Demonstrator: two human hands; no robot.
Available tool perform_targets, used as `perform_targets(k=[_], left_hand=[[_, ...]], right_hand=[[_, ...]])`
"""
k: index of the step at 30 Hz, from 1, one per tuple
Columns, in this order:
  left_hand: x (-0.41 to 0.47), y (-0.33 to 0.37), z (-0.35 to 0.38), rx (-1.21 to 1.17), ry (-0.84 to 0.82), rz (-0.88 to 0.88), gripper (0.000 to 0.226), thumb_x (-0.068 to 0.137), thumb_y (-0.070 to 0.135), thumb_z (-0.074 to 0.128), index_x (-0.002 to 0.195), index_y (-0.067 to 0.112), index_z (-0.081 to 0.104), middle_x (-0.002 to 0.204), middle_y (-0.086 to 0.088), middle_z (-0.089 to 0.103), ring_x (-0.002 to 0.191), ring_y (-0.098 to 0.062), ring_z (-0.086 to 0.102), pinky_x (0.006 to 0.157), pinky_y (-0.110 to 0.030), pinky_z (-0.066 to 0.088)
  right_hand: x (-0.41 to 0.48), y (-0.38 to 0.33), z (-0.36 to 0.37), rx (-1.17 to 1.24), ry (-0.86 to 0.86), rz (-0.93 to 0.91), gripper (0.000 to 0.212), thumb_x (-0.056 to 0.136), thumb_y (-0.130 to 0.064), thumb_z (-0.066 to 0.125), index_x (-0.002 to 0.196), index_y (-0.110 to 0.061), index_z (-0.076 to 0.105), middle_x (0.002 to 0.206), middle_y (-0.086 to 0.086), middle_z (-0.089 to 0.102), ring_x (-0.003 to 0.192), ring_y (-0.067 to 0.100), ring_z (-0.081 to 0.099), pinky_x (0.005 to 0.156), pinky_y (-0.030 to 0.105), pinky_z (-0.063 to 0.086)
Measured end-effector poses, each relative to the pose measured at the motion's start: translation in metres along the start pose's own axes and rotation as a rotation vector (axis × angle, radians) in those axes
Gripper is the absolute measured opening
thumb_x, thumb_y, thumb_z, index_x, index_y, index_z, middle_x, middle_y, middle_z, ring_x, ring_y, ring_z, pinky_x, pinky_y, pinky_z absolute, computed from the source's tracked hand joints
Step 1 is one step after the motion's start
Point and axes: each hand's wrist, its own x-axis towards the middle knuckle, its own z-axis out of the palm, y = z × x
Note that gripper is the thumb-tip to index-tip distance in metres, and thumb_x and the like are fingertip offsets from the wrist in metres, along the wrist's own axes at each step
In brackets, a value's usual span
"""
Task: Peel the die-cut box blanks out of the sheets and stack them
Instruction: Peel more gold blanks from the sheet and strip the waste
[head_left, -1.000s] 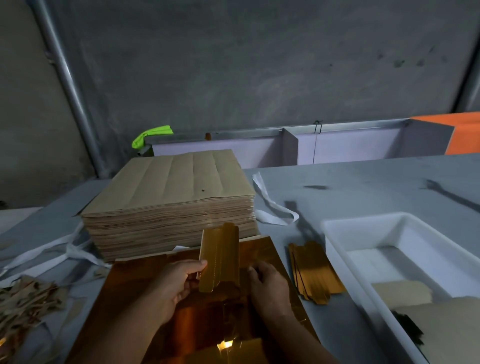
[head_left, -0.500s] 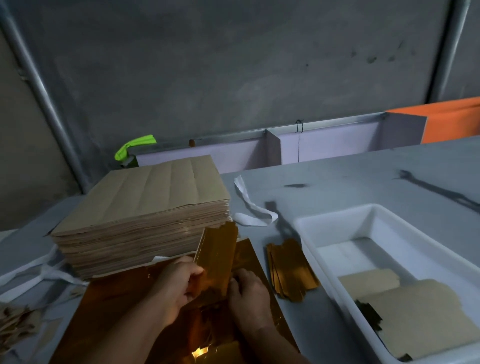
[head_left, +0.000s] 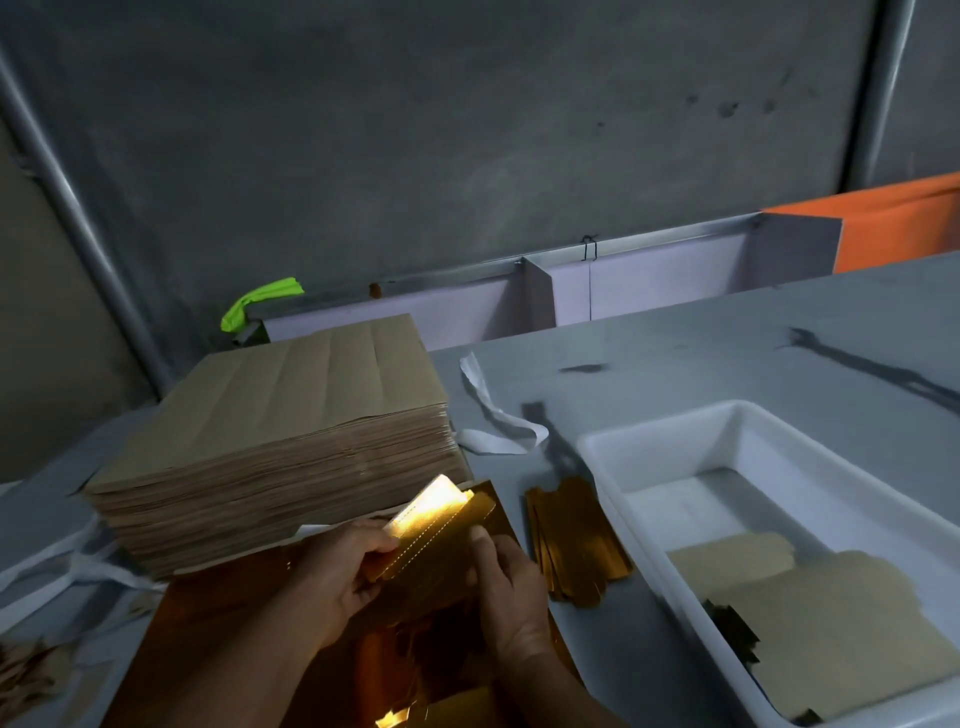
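Low in the middle of the frame, both hands hold one gold foil box blank (head_left: 434, 527), tilted so that its upper end catches a bright glare. The left hand (head_left: 337, 577) grips the blank's left edge, thumb on top and fingers curled beneath. The right hand (head_left: 511, 592) pinches the right edge, thumb pressed on the face with the other fingers curled behind it. Under both hands a gold foil sheet (head_left: 208, 649) lies flat on the grey table (head_left: 727, 353), running to the bottom edge of the frame.

Just right of the hands, a small stack of gold blanks (head_left: 574, 545) rests on the table, close beside the white plastic tray (head_left: 670, 431) at the lower right. The tray holds brown card pieces (head_left: 831, 623). At centre left stands a thick pile of brown sheets (head_left: 280, 441), its front edge touching the foil sheet. A white strap (head_left: 493, 415) curls on the table between the pile and the tray. Paper scraps (head_left: 26, 670) lie at the lower left edge.
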Motion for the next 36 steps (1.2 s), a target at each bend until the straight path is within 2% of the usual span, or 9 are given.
perform_targets(k=[4, 7, 12, 16, 20, 26, 30, 32, 36], left_hand=[[-0.003, 0.003, 0.003, -0.009, -0.017, -0.024, 0.025, 0.077, 0.0, 0.061, 0.1, 0.009, 0.067, 0.108, -0.02, 0.064, 0.1, -0.036, 0.059, 0.072, -0.042, 0.049], [-0.002, 0.003, 0.004, -0.039, -0.027, -0.048, 0.026, 0.076, 0.0, 0.063, 0.1, 0.008, 0.067, 0.109, -0.021, 0.063, 0.101, -0.037, 0.058, 0.07, -0.043, 0.05], [0.002, 0.001, 0.001, -0.336, -0.008, -0.167, 0.027, 0.082, 0.012, 0.068, 0.107, 0.005, 0.06, 0.103, -0.017, 0.068, 0.09, -0.03, 0.064, 0.068, -0.042, 0.05], [0.0, -0.006, 0.001, -0.555, -0.013, -0.256, 0.038, 0.084, 0.022, 0.068, 0.111, -0.001, 0.055, 0.109, -0.019, 0.065, 0.098, -0.03, 0.062, 0.085, -0.044, 0.047], [-0.006, -0.01, 0.008, -0.641, -0.024, -0.259, 0.034, 0.081, 0.009, 0.068, 0.11, -0.003, 0.054, 0.108, -0.022, 0.063, 0.099, -0.032, 0.062, 0.071, -0.042, 0.051], [-0.012, -0.008, 0.028, -0.677, 0.009, -0.18, 0.03, 0.075, -0.012, 0.063, 0.102, 0.0, 0.059, 0.108, -0.023, 0.06, 0.094, -0.031, 0.061, 0.067, -0.037, 0.055], [-0.013, -0.009, 0.044, -0.616, -0.024, -0.219, 0.042, 0.066, -0.018, 0.064, 0.104, -0.002, 0.06, 0.109, -0.023, 0.058, 0.094, -0.031, 0.061, 0.053, -0.031, 0.056], [-0.012, -0.011, 0.051, -0.542, -0.035, -0.247, 0.034, 0.072, -0.016, 0.065, 0.102, -0.002, 0.06, 0.104, -0.023, 0.061, 0.088, -0.03, 0.063, 0.045, -0.028, 0.055], [-0.014, -0.013, 0.06, -0.322, -0.107, -0.296, 0.017, 0.081, 0.008, 0.072, 0.096, 0.002, 0.068, 0.079, -0.013, 0.074, 0.066, -0.017, 0.062, 0.044, -0.024, 0.049]], right_hand=[[0.005, -0.001, -0.001, 0.018, 0.055, 0.024, 0.022, 0.099, -0.046, 0.051, 0.093, -0.025, 0.056, 0.09, -0.003, 0.066, 0.087, 0.011, 0.065, 0.074, 0.026, 0.051], [0.006, 0.0, -0.001, 0.042, 0.031, 0.051, 0.015, 0.1, -0.036, 0.052, 0.095, -0.025, 0.06, 0.095, 0.0, 0.069, 0.093, 0.016, 0.066, 0.087, 0.038, 0.056], [0.009, 0.002, -0.003, 0.037, 0.093, 0.038, 0.022, 0.102, -0.03, 0.049, 0.089, -0.018, 0.063, 0.086, 0.005, 0.069, 0.086, 0.02, 0.067, 0.075, 0.035, 0.055], [0.009, 0.002, -0.002, 0.05, 0.161, 0.012, 0.027, 0.103, -0.034, 0.045, 0.087, -0.019, 0.061, 0.073, 0.001, 0.066, 0.068, 0.013, 0.065, 0.068, 0.036, 0.055], [0.009, 0.001, -0.001, 0.041, 0.183, -0.023, 0.032, 0.104, -0.039, 0.039, 0.083, -0.026, 0.059, 0.07, -0.003, 0.062, 0.063, 0.008, 0.061, 0.062, 0.03, 0.051], [0.009, -0.003, -0.001, 0.046, 0.17, -0.028, 0.034, 0.104, -0.042, 0.036, 0.089, -0.025, 0.061, 0.081, 0.005, 0.063, 0.082, 0.021, 0.062, 0.08, 0.041, 0.052], [0.009, -0.003, -0.001, 0.041, 0.166, -0.04, 0.034, 0.104, -0.042, 0.036, 0.09, -0.024, 0.062, 0.082, 0.005, 0.065, 0.082, 0.022, 0.063, 0.081, 0.043, 0.053], [0.009, -0.002, -0.001, 0.051, 0.172, -0.041, 0.033, 0.104, -0.042, 0.037, 0.088, -0.028, 0.063, 0.08, 0.002, 0.066, 0.081, 0.021, 0.064, 0.082, 0.045, 0.054], [0.008, -0.001, -0.001, 0.095, 0.168, -0.045, 0.034, 0.104, -0.04, 0.038, 0.085, -0.049, 0.065, 0.08, -0.012, 0.07, 0.079, 0.004, 0.066, 0.072, 0.025, 0.052]])
